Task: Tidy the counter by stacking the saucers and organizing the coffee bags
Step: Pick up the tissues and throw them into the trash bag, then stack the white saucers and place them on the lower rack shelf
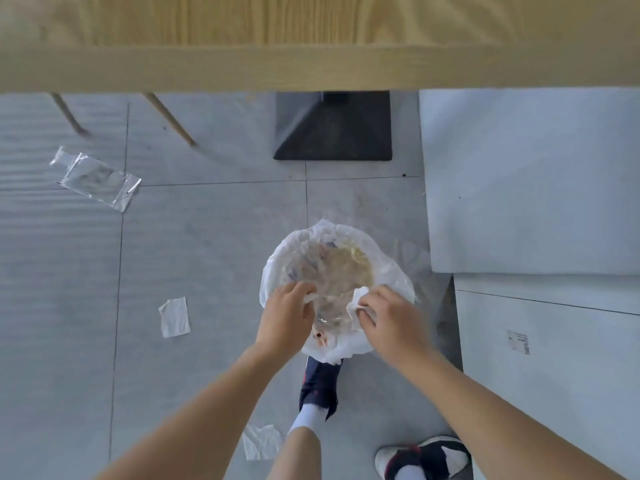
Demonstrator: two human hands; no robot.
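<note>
Grey floor tiles [207, 237] surround bin liner [391, 268], both hands gripping its rim.

The bin's contents [332, 271] at 6 o'clock blur under clear plastic, unidentifiable. The left hand [285, 315] and right hand [391, 315] cover the liner's near rim [334, 355]. The counter [311, 36] at 12 o'clock runs past the top edge. The label [518, 341] at 4 o'clock is unreadable.

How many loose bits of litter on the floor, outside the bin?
3. A clear plastic wrapper far left near the chair legs, a white paper scrap left of the bin, and a crumpled clear piece by the near leg. More may lie out of view.
</note>
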